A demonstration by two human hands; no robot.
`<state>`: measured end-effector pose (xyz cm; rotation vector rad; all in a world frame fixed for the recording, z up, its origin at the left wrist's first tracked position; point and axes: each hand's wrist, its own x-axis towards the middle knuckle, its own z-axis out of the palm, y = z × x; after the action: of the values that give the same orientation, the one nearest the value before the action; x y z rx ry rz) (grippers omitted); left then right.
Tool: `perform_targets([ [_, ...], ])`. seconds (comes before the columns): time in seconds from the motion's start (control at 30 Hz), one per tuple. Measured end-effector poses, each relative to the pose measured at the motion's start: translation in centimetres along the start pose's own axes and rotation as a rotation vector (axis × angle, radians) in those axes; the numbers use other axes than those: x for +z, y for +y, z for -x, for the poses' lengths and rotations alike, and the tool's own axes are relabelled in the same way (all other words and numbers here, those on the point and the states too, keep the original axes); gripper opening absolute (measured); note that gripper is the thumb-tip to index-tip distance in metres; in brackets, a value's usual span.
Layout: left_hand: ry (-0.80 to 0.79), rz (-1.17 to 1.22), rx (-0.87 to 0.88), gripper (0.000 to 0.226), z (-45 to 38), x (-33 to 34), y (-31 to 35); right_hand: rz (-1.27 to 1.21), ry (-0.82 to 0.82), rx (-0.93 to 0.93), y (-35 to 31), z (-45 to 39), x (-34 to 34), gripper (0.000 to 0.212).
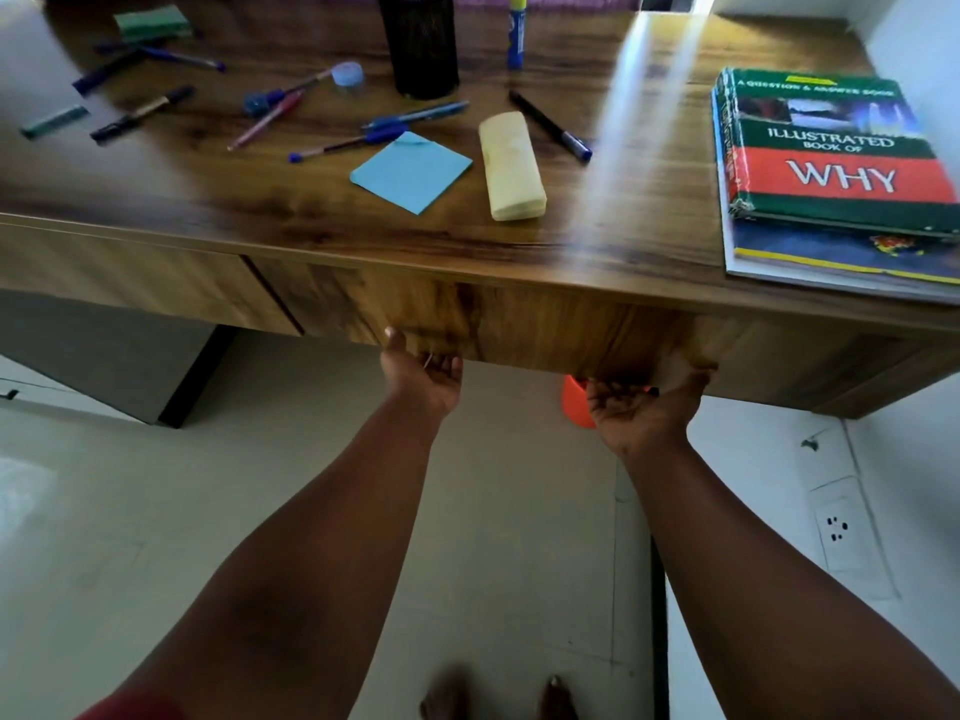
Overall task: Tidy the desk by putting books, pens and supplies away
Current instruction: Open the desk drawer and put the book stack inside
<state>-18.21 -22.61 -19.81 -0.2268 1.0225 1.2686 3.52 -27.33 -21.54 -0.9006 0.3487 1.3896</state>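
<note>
Both my hands reach palm-up under the wooden drawer front (519, 330) below the desk edge. My left hand (423, 374) curls its fingers under the drawer's bottom lip, thumb on the front. My right hand (641, 407) hooks under the same lip further right; its fingertips are hidden. On the desk (623, 220) lie several pens (415, 115), a blue sticky-note pad (411, 171), a pale yellow pouch (511, 166), a black mesh pen holder (421, 41), a glue stick (517, 31) and a stack of books (836, 168) at the right.
A green eraser block (153, 23), a small tape roll (347, 74) and markers (140, 112) sit at the desk's far left. An orange object (576, 402) stands on the floor under the desk. A wall socket (836, 530) is low on the right. My feet (498, 698) show below.
</note>
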Motion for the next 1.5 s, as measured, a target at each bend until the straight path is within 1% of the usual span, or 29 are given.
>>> perform_targets([
  [0.3, -0.026, 0.049, -0.014, 0.065, -0.4, -0.6, 0.1, 0.019, -0.019, -0.017, 0.1, -0.5, -0.3, 0.072],
  [0.43, -0.023, 0.039, -0.013, 0.063, -0.2, -0.5, 0.1, 0.019, -0.02, -0.022, 0.2, -0.7, -0.4, 0.073],
  [0.53, -0.015, 0.001, -0.013, 0.067, -0.1, -0.4, 0.2, 0.032, -0.011, -0.027, 0.3, -0.7, -0.6, 0.073],
  [0.67, 0.0, -0.007, 0.002, 0.07, -0.4, -0.3, 0.1, 0.038, -0.038, -0.02, 0.4, -0.9, -0.8, 0.076],
  [0.83, -0.017, -0.007, 0.032, 0.062, -0.4, -0.3, -0.1, 0.036, -0.059, -0.019, 0.5, -0.9, -0.9, 0.08],
  [0.93, 0.006, 0.009, 0.054, 0.054, -0.2, -0.3, -0.2, 0.038, -0.037, -0.027, 0.8, -0.8, -1.1, 0.08],
  [1.03, 0.041, 0.019, 0.083, 0.057, 0.7, -1.9, -1.5, 0.036, 0.018, -0.075, 2.1, 0.6, -2.3, 0.076],
  [1.1, 0.035, 0.02, 0.088, 0.059, 1.6, -3.6, -2.4, 0.017, 0.041, -0.098, 2.9, 2.2, -3.8, 0.075],
  [1.2, 0.028, 0.015, 0.089, 0.061, 3.2, -5.6, -2.8, 0.013, 0.046, -0.08, 3.5, 4.2, -5.5, 0.073],
  [1.27, 0.017, -0.007, 0.077, 0.068, 4.1, -6.4, -2.8, 0.036, 0.055, -0.058, 3.4, 5.1, -6.2, 0.073],
  [1.33, 0.021, -0.092, 0.071, 0.074, 5.0, -6.8, -2.4, 0.125, 0.105, -0.03, 3.2, 6.0, -6.6, 0.077],
  [1.37, 0.05, -0.168, 0.084, 0.073, 5.5, -6.7, -2.1, 0.201, 0.144, -0.004, 3.0, 6.4, -6.7, 0.075],
  [1.4, 0.105, -0.267, 0.111, 0.071, 6.0, -6.6, -1.9, 0.335, 0.195, 0.0, 2.7, 7.0, -6.8, 0.07],
  [1.43, 0.17, -0.389, 0.155, 0.067, 6.6, -6.5, -1.6, 0.542, 0.237, -0.022, 2.3, 7.8, -6.8, 0.063],
  [1.47, 0.216, -0.526, 0.226, 0.063, 7.6, -6.5, -1.3, 0.815, 0.255, -0.09, 1.7, 9.1, -6.7, 0.056],
  [1.5, 0.218, -0.672, 0.34, 0.061, 8.9, -6.6, -1.0, 1.095, 0.231, -0.227, 1.2, 10.6, -6.6, 0.047],
])
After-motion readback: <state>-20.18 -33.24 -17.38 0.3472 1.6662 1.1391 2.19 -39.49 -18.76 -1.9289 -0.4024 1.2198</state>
